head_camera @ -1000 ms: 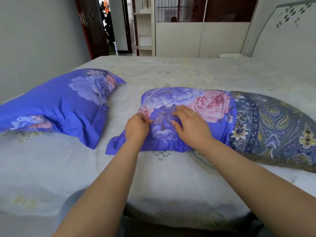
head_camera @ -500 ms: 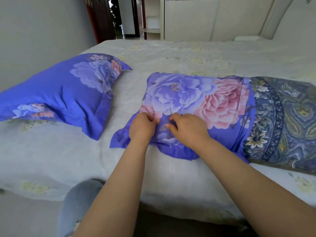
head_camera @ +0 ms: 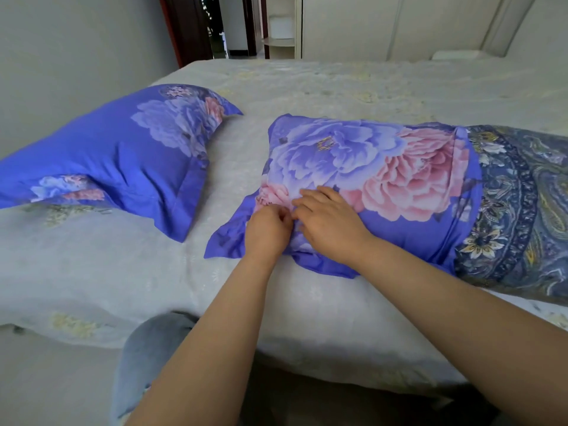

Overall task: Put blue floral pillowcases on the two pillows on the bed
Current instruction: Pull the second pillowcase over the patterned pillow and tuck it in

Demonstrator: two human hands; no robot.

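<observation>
The pillowcase (head_camera: 362, 167) is pinched near its front edge by the left hand (head_camera: 269, 230), whose fingers are curled into the fabric. The right hand (head_camera: 330, 224) is laid just beside it, fingers bent on the same fabric (a real grip cannot be told). Right of both hands, the pillow (head_camera: 522, 210) is left half uncovered. Far left of them, a finished pillow (head_camera: 116, 161) is seen.

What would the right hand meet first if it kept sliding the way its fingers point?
The right hand points up and to the left across the blue floral pillowcase it lies on. It is already at the left hand, whose fingers it appears to touch; beyond that, only more pillowcase fabric.
</observation>
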